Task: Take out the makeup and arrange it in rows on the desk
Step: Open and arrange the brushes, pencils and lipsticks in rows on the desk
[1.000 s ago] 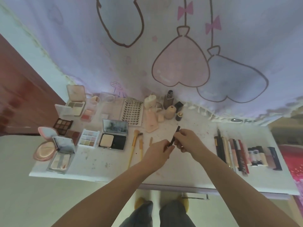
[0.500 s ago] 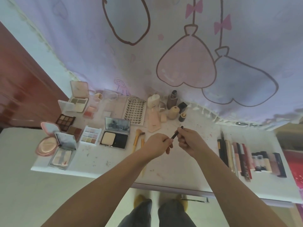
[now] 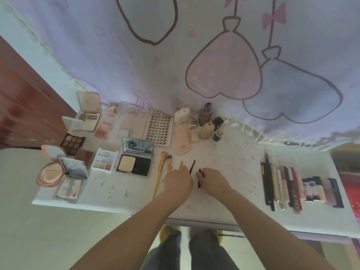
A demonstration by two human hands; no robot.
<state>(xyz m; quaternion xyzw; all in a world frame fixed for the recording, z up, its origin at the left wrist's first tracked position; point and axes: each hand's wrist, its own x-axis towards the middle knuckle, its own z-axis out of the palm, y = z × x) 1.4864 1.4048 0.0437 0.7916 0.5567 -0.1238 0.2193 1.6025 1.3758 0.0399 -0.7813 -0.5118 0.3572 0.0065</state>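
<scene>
Head view, near to far. Both forearms reach over the near edge of the white surface (image 3: 243,191). The left hand (image 3: 178,182) has its fingers curled round a thin dark wand (image 3: 192,167), whose tip points away from the person; the right hand (image 3: 213,179) pinches a short dark tube (image 3: 199,178) that lies on or just above the surface, contact not resolvable. Both parts look light, rigid and smooth, so likely to roll; best held mid-shaft between thumb and forefinger, away from the wand's coated tip. Just left of the hands lie yellow-handled brushes (image 3: 160,172); farther left, open powder compacts and palettes (image 3: 134,162). At right, pencils and tubes (image 3: 288,188) lie side by side in a row. At the far edge stand small bottles (image 3: 206,115) and a lash card (image 3: 158,128), before a curtain.
</scene>
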